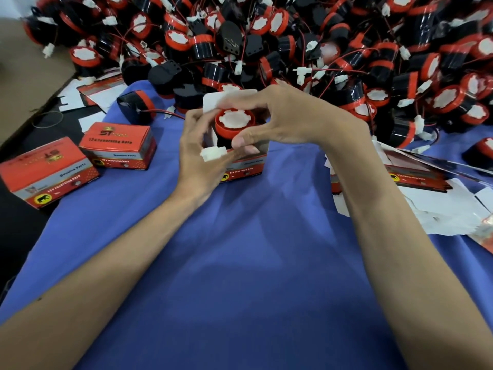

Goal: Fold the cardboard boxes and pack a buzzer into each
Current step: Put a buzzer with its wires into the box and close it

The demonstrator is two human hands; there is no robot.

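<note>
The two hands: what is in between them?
In the head view, an open box stands between the left hand and the right hand, with a red-topped buzzer sitting inside it.

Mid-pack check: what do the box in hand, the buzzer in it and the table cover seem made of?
The box looks like printed cardboard: glossy red outside, plain white inside its raised flap. The buzzer looks like moulded plastic, shiny red rim over a black body; its white face may be a paper sticker. The table cover is matte blue cloth, softly creased.
</note>
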